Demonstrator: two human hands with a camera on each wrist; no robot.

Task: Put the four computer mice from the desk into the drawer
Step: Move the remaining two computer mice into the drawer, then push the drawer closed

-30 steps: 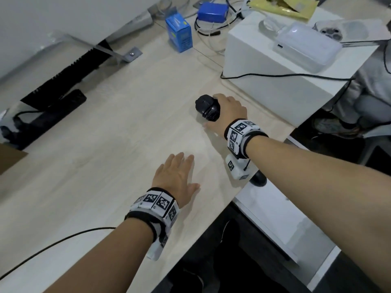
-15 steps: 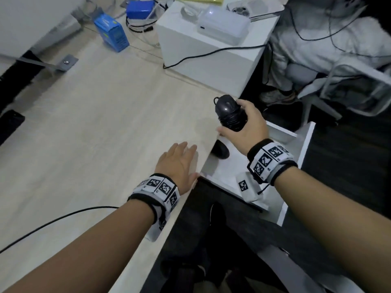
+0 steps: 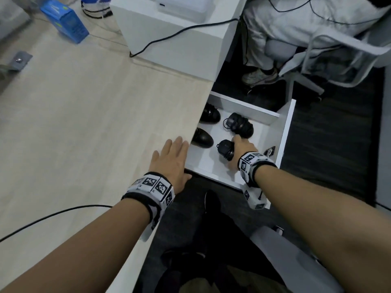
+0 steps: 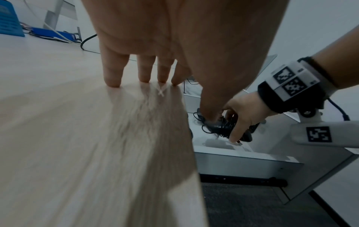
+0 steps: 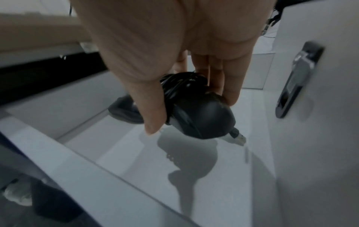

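Head view showed the right hand [image 3: 241, 152] inside the open white drawer [image 3: 284, 132], its thumb and fingers curled round a black corded mouse [image 3: 226, 149] with the cable wound about its body. Seen from the right wrist, that held mouse [image 5: 202, 121] hung just above the drawer floor, casting a shadow beneath it, with a USB plug [image 5: 238, 139] poking out at about 4 o'clock from it.

Three more mice lay in the drawer. A cable-wrapped mouse [image 3: 240, 124] sat at 1 o'clock from the held one, close to the fingertips. A glossy black mouse [image 3: 202, 137] lay at 9 o'clock, partly under the worktop [image 3: 84, 123] edge, and another glossy mouse [image 3: 209, 113] lay at 11 o'clock, also tucked by that edge. At 3 o'clock from the right hand, a small dark latch [image 3: 269, 150] sat on the drawer's front panel.

The left hand [image 3: 171, 163] lay flat on the worktop, fingers straight and holding nothing, right at the edge beside the drawer; the left wrist view showed the fingertips [image 4: 112, 83] touching the wood.

At 11 o'clock on the worktop stood a blue box [image 3: 65, 22], and at 12 o'clock a white box [image 3: 175, 45] with a black cable [image 3: 169, 37] running across its face.
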